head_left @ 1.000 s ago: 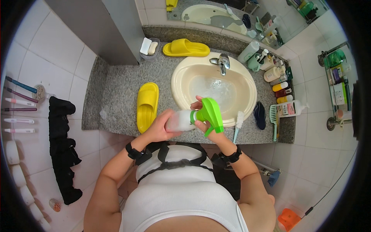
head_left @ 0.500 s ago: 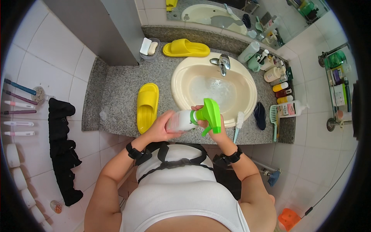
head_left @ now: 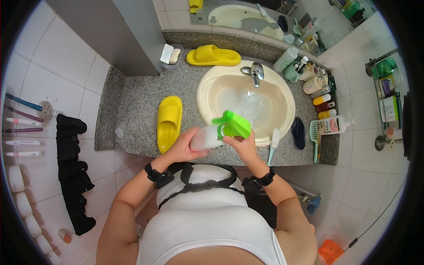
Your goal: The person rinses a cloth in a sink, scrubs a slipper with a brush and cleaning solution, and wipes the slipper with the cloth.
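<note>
A spray bottle (head_left: 206,138) with a whitish translucent body lies sideways in front of the sink's near rim. My left hand (head_left: 180,146) is wrapped round its body. At its neck, my right hand (head_left: 242,146) grips the bright green trigger head (head_left: 236,124), which is turned with the trigger side toward the basin. Some right fingers are hidden behind the head. Beyond the bottle, the cream sink (head_left: 202,95) holds cloudy, sudsy water. One yellow slipper (head_left: 169,126) lies on the counter left of my left hand, and another yellow slipper (head_left: 213,55) lies behind the sink.
On the grey granite counter (head_left: 137,106), a white-bristled brush (head_left: 274,142) rests against the sink's right rim. Beside it are a dark blue slipper-shaped item (head_left: 298,133) and a pale green brush (head_left: 314,136). Several bottles line the right edge. A soap box (head_left: 167,54) stands at back left.
The green trigger head has rotated on the bottle, its trigger swinging from my side round toward the basin. My right hand has shifted its hold; the left hand stays on the body.
</note>
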